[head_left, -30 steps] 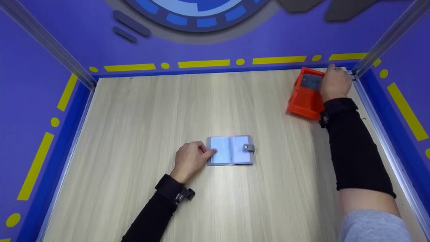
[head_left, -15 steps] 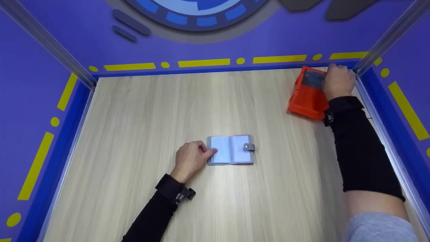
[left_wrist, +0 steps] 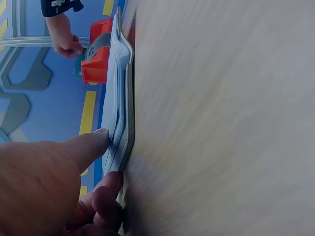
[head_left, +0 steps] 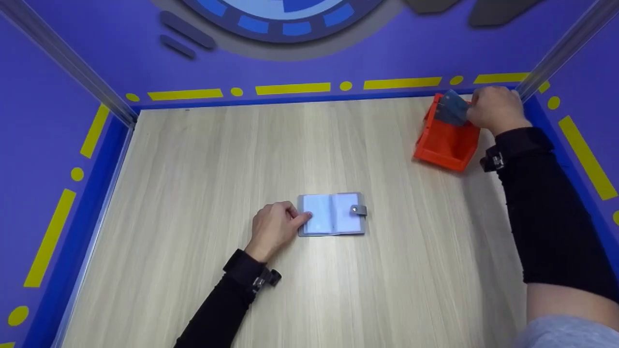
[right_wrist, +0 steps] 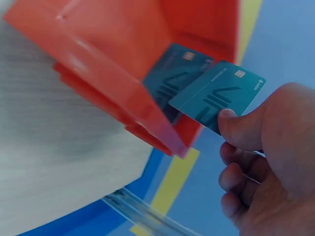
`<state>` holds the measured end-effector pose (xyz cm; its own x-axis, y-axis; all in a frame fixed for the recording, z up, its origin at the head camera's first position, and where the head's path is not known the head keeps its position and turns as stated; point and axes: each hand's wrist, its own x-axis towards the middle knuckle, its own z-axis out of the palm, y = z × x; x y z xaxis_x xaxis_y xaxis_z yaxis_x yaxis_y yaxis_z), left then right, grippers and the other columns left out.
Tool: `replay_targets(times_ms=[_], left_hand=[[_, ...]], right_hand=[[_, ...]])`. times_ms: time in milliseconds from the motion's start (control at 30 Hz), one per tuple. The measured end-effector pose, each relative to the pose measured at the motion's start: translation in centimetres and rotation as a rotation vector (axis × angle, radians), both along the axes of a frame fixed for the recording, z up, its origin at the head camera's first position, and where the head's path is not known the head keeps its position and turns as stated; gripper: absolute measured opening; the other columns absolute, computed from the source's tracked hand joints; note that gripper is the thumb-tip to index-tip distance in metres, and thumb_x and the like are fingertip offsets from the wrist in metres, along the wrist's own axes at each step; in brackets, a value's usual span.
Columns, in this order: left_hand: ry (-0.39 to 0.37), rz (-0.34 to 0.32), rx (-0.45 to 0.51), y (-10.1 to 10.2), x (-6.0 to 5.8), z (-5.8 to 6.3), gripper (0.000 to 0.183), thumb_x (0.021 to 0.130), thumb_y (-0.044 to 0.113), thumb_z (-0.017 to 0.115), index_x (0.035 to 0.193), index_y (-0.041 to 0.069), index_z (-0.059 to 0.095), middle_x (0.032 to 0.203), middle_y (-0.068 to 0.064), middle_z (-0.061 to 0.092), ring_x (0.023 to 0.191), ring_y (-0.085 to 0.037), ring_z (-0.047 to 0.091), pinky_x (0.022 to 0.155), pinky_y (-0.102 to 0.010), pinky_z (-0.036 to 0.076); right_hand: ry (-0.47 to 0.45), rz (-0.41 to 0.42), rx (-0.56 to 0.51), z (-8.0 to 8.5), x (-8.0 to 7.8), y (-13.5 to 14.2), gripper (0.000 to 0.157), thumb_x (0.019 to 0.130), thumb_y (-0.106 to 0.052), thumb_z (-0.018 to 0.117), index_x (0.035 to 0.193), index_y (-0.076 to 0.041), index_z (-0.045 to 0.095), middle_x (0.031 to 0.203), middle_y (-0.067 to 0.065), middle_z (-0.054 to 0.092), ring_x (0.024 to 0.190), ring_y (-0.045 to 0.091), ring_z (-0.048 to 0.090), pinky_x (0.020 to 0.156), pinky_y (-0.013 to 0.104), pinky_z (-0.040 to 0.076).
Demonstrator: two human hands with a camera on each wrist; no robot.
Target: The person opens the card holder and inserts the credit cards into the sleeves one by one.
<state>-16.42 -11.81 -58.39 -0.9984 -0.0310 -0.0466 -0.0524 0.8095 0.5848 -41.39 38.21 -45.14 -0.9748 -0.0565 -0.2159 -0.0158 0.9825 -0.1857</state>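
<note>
An open card holder [head_left: 319, 215] with clear sleeves and a grey cover lies flat at the middle of the table. My left hand [head_left: 273, 228] pinches its left edge, the thumb on the sleeves and the fingers against the cover's edge. At the back right, my right hand [head_left: 498, 109] pinches a teal card [right_wrist: 224, 91] marked VIP between thumb and fingers. That card is tilted above the back of a red plastic bin [head_left: 442, 145]. A second, similar card [right_wrist: 170, 71] lies inside the bin, partly hidden behind the held one.
The wooden table [head_left: 217, 154] is bounded by a purple back wall [head_left: 290, 72] and side walls with metal corner posts. The bin stands close to the back right corner. A snap strap [head_left: 359, 210] lies over the holder's right side.
My right hand has lifted a card up from the bin's back and moved right, uncovering more of the bin. The left hand and card holder stay put.
</note>
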Motion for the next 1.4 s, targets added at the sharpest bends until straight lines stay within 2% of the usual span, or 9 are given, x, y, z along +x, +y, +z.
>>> replay_targets(times_ms=[67,133,233,333,533,867,1033,1167,1400], left_hand=[[-0.002,0.000,0.002,0.0,0.0,0.0,0.039,0.092,0.054,0.085,0.073,0.023,0.072,0.067,0.008,0.065,0.061,-0.012,0.056,0.062,-0.031,0.040],[-0.007,-0.002,0.003,0.0,0.1,0.0,0.040,0.092,0.055,0.085,0.073,0.023,0.072,0.067,0.009,0.065,0.061,-0.012,0.057,0.062,-0.031,0.040],[-0.016,-0.003,0.002,0.0,0.1,0.0,0.040,0.092,0.056,0.085,0.073,0.023,0.073,0.067,0.009,0.064,0.061,-0.012,0.057,0.062,-0.031,0.041],[-0.020,-0.006,0.000,-0.1,0.0,0.0,0.040,0.092,0.057,0.085,0.074,0.023,0.073,0.065,0.010,0.063,0.061,-0.012,0.057,0.061,-0.031,0.041],[-0.019,-0.011,0.003,-0.2,0.0,0.2,0.040,0.092,0.056,0.085,0.074,0.022,0.073,0.066,0.009,0.064,0.061,-0.013,0.057,0.061,-0.031,0.041],[-0.019,-0.007,0.008,-0.2,0.0,0.2,0.039,0.092,0.056,0.085,0.074,0.023,0.073,0.069,0.007,0.067,0.063,-0.014,0.058,0.062,-0.031,0.041],[-0.030,-0.003,0.010,-0.1,-0.1,0.3,0.039,0.092,0.056,0.085,0.075,0.023,0.073,0.070,0.007,0.068,0.064,-0.014,0.059,0.063,-0.032,0.042],[-0.043,0.001,0.013,-0.1,-0.1,0.4,0.039,0.092,0.057,0.085,0.076,0.023,0.074,0.070,0.007,0.068,0.064,-0.014,0.059,0.063,-0.032,0.042],[-0.035,0.000,0.012,-0.1,0.0,0.4,0.039,0.092,0.055,0.085,0.075,0.023,0.073,0.069,0.007,0.068,0.063,-0.014,0.059,0.064,-0.032,0.042]], right_hand=[[0.041,-0.009,-0.046,0.5,0.3,-0.1,0.017,0.097,-0.010,0.050,0.085,0.002,0.055,0.076,0.018,0.049,0.080,0.043,0.045,0.084,0.057,0.034],[0.080,-0.045,-0.123,1.1,0.7,-0.3,0.020,0.102,-0.014,0.048,0.087,-0.003,0.052,0.078,0.011,0.043,0.079,0.036,0.043,0.079,0.049,0.033],[0.130,-0.138,-0.293,1.8,1.8,-1.4,0.027,0.113,-0.031,0.046,0.105,-0.007,0.055,0.095,0.009,0.049,0.089,0.031,0.048,0.076,0.042,0.037],[0.193,-0.199,-0.451,2.3,2.8,-3.0,0.032,0.115,-0.041,0.046,0.121,-0.012,0.057,0.107,0.004,0.054,0.095,0.024,0.051,0.080,0.036,0.042],[0.332,-0.137,-0.632,2.5,5.7,-7.5,0.028,0.111,-0.034,0.061,0.117,-0.010,0.072,0.098,-0.007,0.062,0.085,0.014,0.055,0.073,0.025,0.045],[0.262,0.061,-0.670,3.5,10.3,-13.8,0.032,0.111,-0.028,0.063,0.128,-0.007,0.079,0.108,0.010,0.074,0.087,0.022,0.057,0.073,0.024,0.046],[0.208,0.164,-0.629,3.4,11.9,-15.7,0.025,0.111,-0.021,0.064,0.122,-0.006,0.081,0.103,0.012,0.076,0.083,0.025,0.058,0.067,0.023,0.047],[0.140,0.207,-0.576,2.8,12.8,-17.0,0.023,0.109,-0.018,0.065,0.118,-0.006,0.082,0.100,0.012,0.079,0.082,0.026,0.063,0.068,0.027,0.051],[-0.017,0.241,-0.548,1.6,15.0,-18.7,0.022,0.111,-0.020,0.065,0.120,-0.009,0.082,0.102,0.012,0.080,0.088,0.028,0.064,0.078,0.038,0.052]])
